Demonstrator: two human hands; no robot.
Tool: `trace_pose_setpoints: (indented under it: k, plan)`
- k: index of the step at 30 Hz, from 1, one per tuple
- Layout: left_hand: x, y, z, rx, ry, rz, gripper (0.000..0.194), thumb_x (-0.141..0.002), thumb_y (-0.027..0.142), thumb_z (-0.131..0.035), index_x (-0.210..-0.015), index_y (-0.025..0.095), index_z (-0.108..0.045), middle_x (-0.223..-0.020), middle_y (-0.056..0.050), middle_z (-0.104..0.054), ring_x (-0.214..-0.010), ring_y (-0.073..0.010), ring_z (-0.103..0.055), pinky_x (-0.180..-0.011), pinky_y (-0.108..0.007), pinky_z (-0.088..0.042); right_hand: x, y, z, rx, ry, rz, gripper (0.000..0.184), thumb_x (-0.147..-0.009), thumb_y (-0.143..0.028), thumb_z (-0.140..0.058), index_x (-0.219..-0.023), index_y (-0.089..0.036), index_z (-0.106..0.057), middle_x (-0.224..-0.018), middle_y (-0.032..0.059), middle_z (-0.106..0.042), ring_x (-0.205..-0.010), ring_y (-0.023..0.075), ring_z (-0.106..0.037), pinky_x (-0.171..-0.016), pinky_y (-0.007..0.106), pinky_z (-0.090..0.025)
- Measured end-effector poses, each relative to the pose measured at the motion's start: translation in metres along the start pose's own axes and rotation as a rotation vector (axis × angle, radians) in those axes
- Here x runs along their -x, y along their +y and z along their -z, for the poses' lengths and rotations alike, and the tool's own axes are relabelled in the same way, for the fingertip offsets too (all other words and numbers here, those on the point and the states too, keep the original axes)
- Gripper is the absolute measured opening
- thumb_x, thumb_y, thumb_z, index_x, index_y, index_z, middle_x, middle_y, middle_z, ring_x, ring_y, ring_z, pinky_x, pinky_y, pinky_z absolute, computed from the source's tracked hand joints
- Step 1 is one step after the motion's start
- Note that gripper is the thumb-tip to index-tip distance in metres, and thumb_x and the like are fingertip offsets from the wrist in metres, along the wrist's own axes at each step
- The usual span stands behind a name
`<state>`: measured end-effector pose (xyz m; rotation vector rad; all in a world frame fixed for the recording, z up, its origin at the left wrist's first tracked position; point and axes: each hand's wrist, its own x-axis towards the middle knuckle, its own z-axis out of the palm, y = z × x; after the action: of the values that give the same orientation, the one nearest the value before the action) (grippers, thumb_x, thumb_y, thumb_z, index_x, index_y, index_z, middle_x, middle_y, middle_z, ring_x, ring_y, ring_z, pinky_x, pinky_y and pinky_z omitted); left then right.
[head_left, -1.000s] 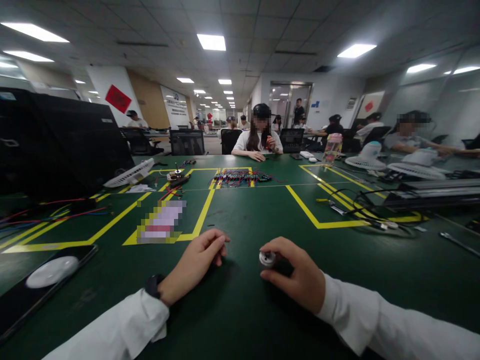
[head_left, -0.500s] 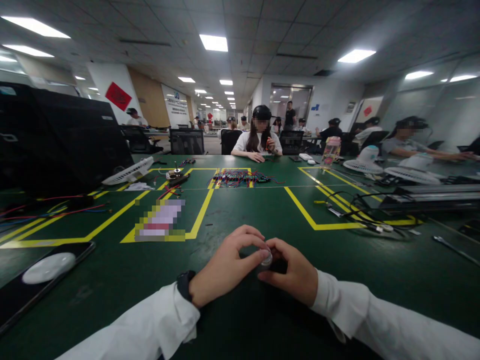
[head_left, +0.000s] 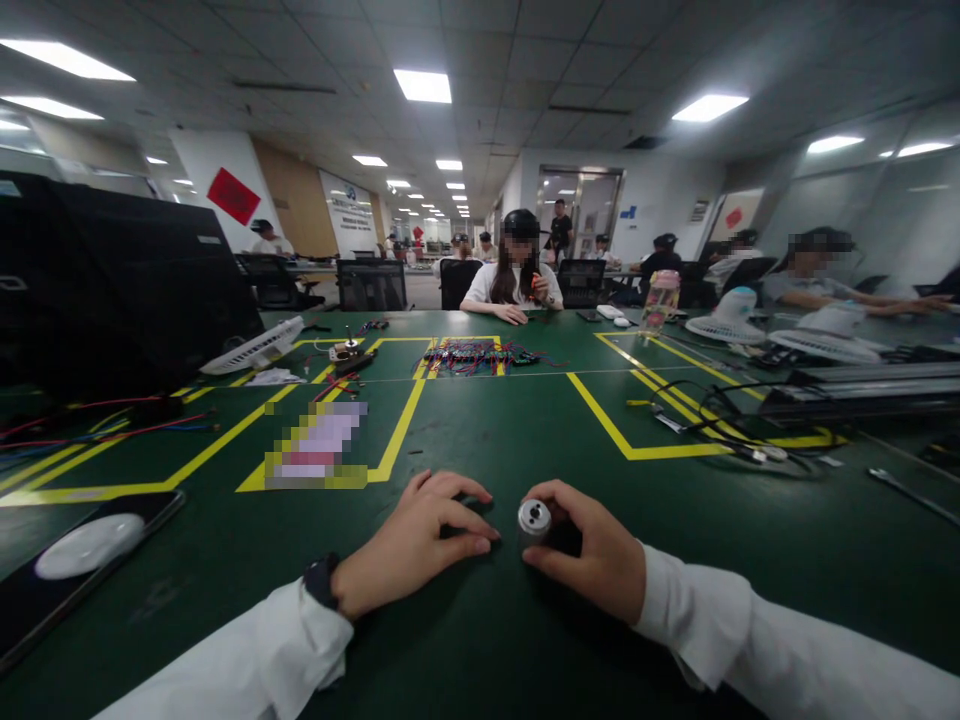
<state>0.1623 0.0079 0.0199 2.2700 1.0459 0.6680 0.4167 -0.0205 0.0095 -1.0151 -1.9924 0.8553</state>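
Silver metal forms the small cylinder (head_left: 534, 524) held by the right hand (head_left: 591, 545), whose grip pinches it by the side between thumb and forefinger. It stands upright, its long axis close to vertical, with the round end face turned up and slightly toward the camera; a few dark holes mark that face. Its lower end falls into shadow, so I cannot tell whether it touches the green surface (head_left: 510, 430) beneath. Any marking on its side is too small to read. The left hand (head_left: 416, 545) has its grip spread, fingers loosely curved and pointing toward the cylinder, near it but apart; a dark band (head_left: 321, 580) circles that wrist. Farther out, yellow tape (head_left: 401, 435) outlines areas of the surface, and one corner carries a pale sheet (head_left: 321, 445) whose print is blurred into blocks. To the left, a white mouse (head_left: 90, 546) rests on a black slab (head_left: 45, 607); to the right lie tangled black cables (head_left: 716, 415). Beyond the sheet sits a heap of wired circuit boards (head_left: 480, 356). At far left, a black case (head_left: 150, 290) bears small pale labels, illegible here. Across the surface sits a person (head_left: 484, 285) in a white top. Behind, a wall sign (head_left: 347, 215) shows a blue logo above dark lettering too small to read, near a red diamond-shaped poster (head_left: 233, 196).
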Motion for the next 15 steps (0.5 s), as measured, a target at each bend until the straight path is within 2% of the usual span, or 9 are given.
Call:
trace_pose_setpoints:
  k: [2,4,6,8,11,13,15]
  plan:
    - [-0.001,0.002,0.001,0.037,-0.018,0.025,0.018,-0.079,0.041,-0.076,-0.096,0.044,-0.080,-0.125,-0.001,-0.073,-0.124,-0.0311,-0.057,-0.117,-0.058,-0.016,0.000,-0.001,-0.001,-0.001,-0.012,-0.015,0.037,-0.076,-0.024,-0.071,-0.110,-0.014,-0.060,-0.101,0.0048,-0.061,-0.089,0.0137,-0.058,-0.080,0.027,-0.047]
    - [-0.002,0.005,0.004,0.161,0.017,0.081,0.028,-0.080,0.041,-0.075,-0.107,0.042,-0.077,-0.128,-0.002,-0.072,-0.127,-0.0310,-0.055,-0.118,-0.056,-0.017,-0.001,-0.002,0.000,-0.074,-0.034,-0.066,0.039,-0.076,-0.028,-0.073,-0.110,-0.014,-0.059,-0.101,0.0058,-0.062,-0.089,0.0140,-0.059,-0.081,0.028,-0.050]
    - [-0.002,0.005,0.007,0.375,0.121,0.168,0.032,-0.082,0.042,-0.072,-0.113,0.036,-0.076,-0.126,-0.004,-0.073,-0.125,-0.0300,-0.057,-0.116,-0.050,-0.026,-0.002,0.002,0.005,-0.207,-0.020,-0.131,0.046,-0.077,-0.037,-0.075,-0.111,-0.013,-0.056,-0.104,0.0080,-0.063,-0.092,0.0154,-0.062,-0.084,0.030,-0.053]
    - [-0.002,0.000,0.009,0.560,0.242,0.235,0.031,-0.086,0.046,-0.066,-0.110,0.029,-0.077,-0.116,-0.007,-0.076,-0.116,-0.0283,-0.062,-0.108,-0.045,-0.038,0.000,0.012,0.018,-0.287,0.074,-0.177,0.055,-0.076,-0.046,-0.076,-0.114,-0.013,-0.053,-0.107,0.0109,-0.063,-0.095,0.0177,-0.064,-0.085,0.031,-0.055]
    - [-0.002,-0.011,0.009,0.678,0.361,0.244,0.038,-0.092,0.049,-0.056,-0.107,0.020,-0.073,-0.097,-0.008,-0.076,-0.097,-0.0246,-0.067,-0.095,-0.040,-0.047,0.011,0.037,0.056,-0.137,0.334,-0.181,0.063,-0.075,-0.054,-0.075,-0.116,-0.012,-0.053,-0.107,0.0142,-0.063,-0.093,0.0205,-0.065,-0.083,0.033,-0.056]
    - [-0.003,-0.019,0.007,0.744,0.418,0.227,0.041,-0.092,0.052,-0.052,-0.101,0.017,-0.072,-0.088,-0.007,-0.073,-0.087,-0.0224,-0.067,-0.086,-0.037,-0.050,0.027,0.058,0.096,0.101,0.514,-0.188,0.066,-0.073,-0.058,-0.074,-0.115,-0.012,-0.055,-0.104,0.0148,-0.064,-0.086,0.0216,-0.065,-0.077,0.035,-0.056]
    - [-0.004,-0.023,0.005,0.798,0.444,0.208,0.044,-0.092,0.055,-0.050,-0.097,0.017,-0.072,-0.082,-0.006,-0.072,-0.081,-0.0210,-0.066,-0.081,-0.035,-0.050,0.050,0.081,0.146,0.348,0.644,-0.277,0.065,-0.073,-0.060,-0.072,-0.115,-0.013,-0.058,-0.102,0.0152,-0.064,-0.081,0.0228,-0.064,-0.072,0.036,-0.053]
